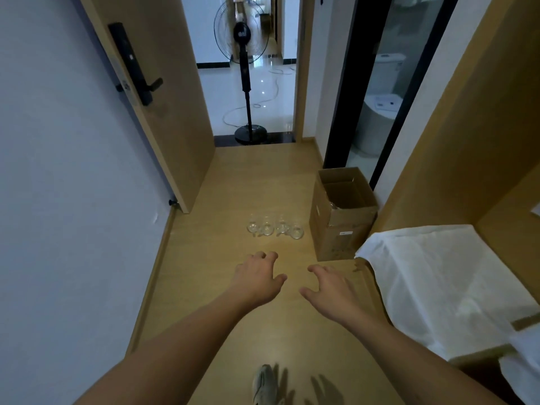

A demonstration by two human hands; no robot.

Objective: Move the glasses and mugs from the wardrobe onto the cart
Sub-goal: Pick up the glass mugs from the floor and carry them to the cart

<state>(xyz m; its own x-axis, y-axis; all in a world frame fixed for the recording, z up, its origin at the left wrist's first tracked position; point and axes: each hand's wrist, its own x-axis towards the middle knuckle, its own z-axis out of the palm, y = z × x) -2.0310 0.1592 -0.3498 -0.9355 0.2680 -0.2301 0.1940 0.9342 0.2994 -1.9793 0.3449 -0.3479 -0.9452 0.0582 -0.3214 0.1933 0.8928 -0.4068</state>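
Observation:
Several clear glass mugs point(275, 228) stand in a row on the wooden floor, ahead of both hands. My left hand point(257, 277) reaches forward, palm down, fingers loosely curled and holding nothing. Beside it my right hand point(327, 285) is stretched out the same way, fingers spread and empty. Both hands hover above the floor, short of the mugs. No cart is in view.
An open cardboard box point(340, 211) stands on the floor right of the mugs. A surface under white cloth point(438, 276) fills the right side below a wooden panel. A wooden door point(157, 92) stands open at left, with a black floor fan point(247, 83) in the doorway. My shoe point(264, 384) shows at the bottom.

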